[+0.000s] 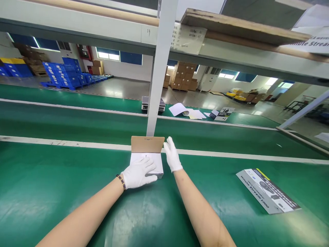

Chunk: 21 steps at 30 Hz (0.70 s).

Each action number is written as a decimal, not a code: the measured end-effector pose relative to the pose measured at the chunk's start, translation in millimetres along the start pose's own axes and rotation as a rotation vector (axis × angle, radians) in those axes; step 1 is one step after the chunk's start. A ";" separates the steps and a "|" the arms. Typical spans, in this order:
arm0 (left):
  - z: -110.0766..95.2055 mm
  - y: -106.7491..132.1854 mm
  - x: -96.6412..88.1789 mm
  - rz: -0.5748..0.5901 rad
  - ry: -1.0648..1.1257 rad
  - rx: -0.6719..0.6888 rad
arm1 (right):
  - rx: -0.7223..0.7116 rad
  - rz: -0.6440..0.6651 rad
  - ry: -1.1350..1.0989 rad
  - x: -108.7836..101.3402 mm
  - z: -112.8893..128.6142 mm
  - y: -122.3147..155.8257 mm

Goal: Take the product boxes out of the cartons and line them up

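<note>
A small open box (151, 161) lies on the green bench (64, 192), its brown cardboard lid flap (147, 144) standing up at the far side and white contents showing inside. My left hand (138, 173), in a white glove, rests flat on the box's near side with fingers spread. My right hand (172, 156), also gloved, stands edge-on against the box's right side, fingers stretched out near the flap's corner. A beaded bracelet (121, 180) circles my left wrist.
A flat printed carton sleeve (267, 190) lies on the bench at the right. A white upright post (159, 68) rises just behind the box, with shelves overhead. Farther back are a scale (153, 103), loose papers (187, 111), blue crates (64, 73) and stacked cardboard boxes (183, 75).
</note>
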<state>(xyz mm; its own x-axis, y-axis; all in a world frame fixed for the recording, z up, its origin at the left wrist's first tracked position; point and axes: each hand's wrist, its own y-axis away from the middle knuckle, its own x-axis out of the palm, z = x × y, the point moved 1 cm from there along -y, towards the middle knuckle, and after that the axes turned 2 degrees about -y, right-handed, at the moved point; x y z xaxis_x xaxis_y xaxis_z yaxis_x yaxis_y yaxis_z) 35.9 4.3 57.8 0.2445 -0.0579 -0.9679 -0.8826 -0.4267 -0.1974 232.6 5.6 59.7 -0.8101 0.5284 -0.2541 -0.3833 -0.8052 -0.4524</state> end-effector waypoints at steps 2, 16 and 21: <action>0.1 -1.2 -0.2 -0.001 0.024 -0.020 | 0.076 0.053 -0.116 4.8 10.6 -10.3; 30.6 45.1 20.8 -0.528 0.618 -0.609 | 0.032 0.094 -0.069 7.7 -18.6 85.9; 37.1 23.3 30.1 -0.655 0.551 -0.713 | -0.021 0.092 -0.048 5.3 -34.1 64.2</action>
<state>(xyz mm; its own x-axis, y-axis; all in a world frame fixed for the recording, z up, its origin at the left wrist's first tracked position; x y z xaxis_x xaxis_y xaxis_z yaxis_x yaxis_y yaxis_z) 7.8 26.0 18.3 0.8797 0.0511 -0.4728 -0.1281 -0.9320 -0.3391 218.8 -34.2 0.2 -0.8619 0.4384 -0.2549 -0.2969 -0.8437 -0.4471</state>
